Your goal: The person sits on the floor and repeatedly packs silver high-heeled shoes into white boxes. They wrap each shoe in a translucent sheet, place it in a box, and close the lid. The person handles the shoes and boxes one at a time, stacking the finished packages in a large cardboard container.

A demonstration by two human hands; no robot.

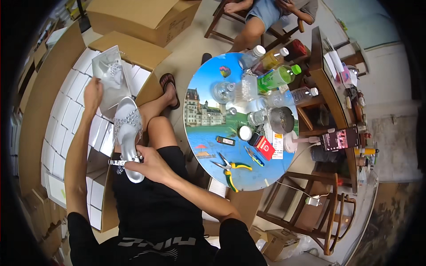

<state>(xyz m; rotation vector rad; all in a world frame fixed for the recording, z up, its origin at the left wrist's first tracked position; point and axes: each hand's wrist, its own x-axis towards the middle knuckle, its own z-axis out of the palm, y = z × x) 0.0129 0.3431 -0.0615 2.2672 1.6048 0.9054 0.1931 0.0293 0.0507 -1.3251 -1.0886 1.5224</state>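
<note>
A silver sandal (128, 126) with clear gems on its straps is in my right hand (153, 165), gripped at the heel end by thumb and fingers. My left hand (93, 94) is closed on the near left edge of an open white shoebox (116, 95), which tilts over the carton on my left. Inside that box lies another silver gemmed shoe (114, 75), only partly in sight. The held sandal's toe is close to the box's near end. Whether the two touch, I cannot tell.
A large carton (31, 111) packed with white boxes (57, 128) stands at my left. On my right, a round picture-topped table (208, 137) holds bottles (277, 80), pliers (228, 167), a lighter (225, 140) and an ashtray (282, 119). Another person (262, 22) sits beyond it.
</note>
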